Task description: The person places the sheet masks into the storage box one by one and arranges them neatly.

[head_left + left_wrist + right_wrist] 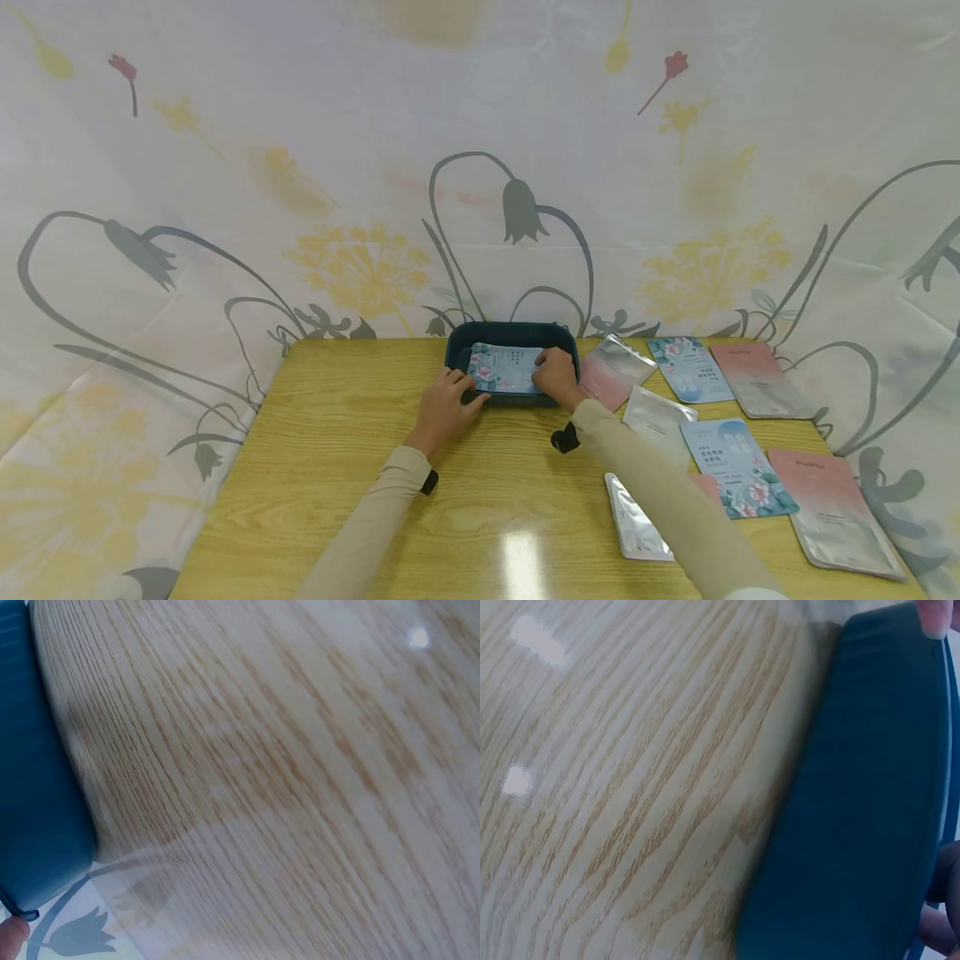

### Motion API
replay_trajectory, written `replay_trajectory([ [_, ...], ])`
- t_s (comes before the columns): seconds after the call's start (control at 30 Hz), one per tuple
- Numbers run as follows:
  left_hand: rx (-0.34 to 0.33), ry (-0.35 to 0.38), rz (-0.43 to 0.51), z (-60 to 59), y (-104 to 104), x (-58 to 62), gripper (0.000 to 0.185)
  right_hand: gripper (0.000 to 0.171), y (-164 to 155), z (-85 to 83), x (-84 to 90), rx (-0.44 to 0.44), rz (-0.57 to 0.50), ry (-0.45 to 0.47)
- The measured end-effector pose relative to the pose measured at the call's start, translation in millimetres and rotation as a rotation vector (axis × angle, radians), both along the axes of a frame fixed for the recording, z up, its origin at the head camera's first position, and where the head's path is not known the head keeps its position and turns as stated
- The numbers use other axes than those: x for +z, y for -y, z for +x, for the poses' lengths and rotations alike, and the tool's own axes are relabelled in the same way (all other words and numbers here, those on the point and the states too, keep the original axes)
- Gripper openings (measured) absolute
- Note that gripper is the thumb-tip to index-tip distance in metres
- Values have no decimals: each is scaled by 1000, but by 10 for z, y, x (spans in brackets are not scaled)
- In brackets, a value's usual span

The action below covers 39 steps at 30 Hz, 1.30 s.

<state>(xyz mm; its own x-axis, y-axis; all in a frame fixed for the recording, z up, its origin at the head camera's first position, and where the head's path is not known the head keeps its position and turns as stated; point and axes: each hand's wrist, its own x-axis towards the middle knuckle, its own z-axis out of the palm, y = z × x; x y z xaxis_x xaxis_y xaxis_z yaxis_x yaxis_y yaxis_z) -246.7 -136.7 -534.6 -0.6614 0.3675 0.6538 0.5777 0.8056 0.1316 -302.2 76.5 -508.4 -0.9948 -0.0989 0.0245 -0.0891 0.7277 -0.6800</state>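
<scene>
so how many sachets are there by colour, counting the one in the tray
Blue floral sachets: 3, one in the tray under both hands, two on the table
Pink sachets: 4
Silver sachets: 2
Total: 9

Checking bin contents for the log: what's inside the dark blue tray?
One pale blue flowered packet lies across the tray, with the left hand and right hand on its ends. Whatever is under the packet is covered.
</scene>
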Motion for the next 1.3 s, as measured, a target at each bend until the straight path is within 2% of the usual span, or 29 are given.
replay_trajectory([
  [0.27, -2, -1, 19, -8, -7, -19, 24, 29, -60, 12, 67, 111, -79, 33],
  [0.47, -9, -13, 29, -9, -10, -22, 25, 27, -151, 49, 206, 170, -72, 8],
  [0.77, 3, 51, 29, 18, -5, 21, 24, 21, -405, 178, 429, 252, -252, 44],
  [0.9, -3, 58, 44, 29, 1, 42, 23, 19, -497, 277, 510, 286, -244, 34],
  [1.1, -27, 12, 61, 24, -4, 33, 23, 18, -611, 436, 629, 319, -192, 23],
  [1.3, -24, 7, 59, 27, -13, 29, 24, 19, -754, 552, 671, 338, -165, 40],
])
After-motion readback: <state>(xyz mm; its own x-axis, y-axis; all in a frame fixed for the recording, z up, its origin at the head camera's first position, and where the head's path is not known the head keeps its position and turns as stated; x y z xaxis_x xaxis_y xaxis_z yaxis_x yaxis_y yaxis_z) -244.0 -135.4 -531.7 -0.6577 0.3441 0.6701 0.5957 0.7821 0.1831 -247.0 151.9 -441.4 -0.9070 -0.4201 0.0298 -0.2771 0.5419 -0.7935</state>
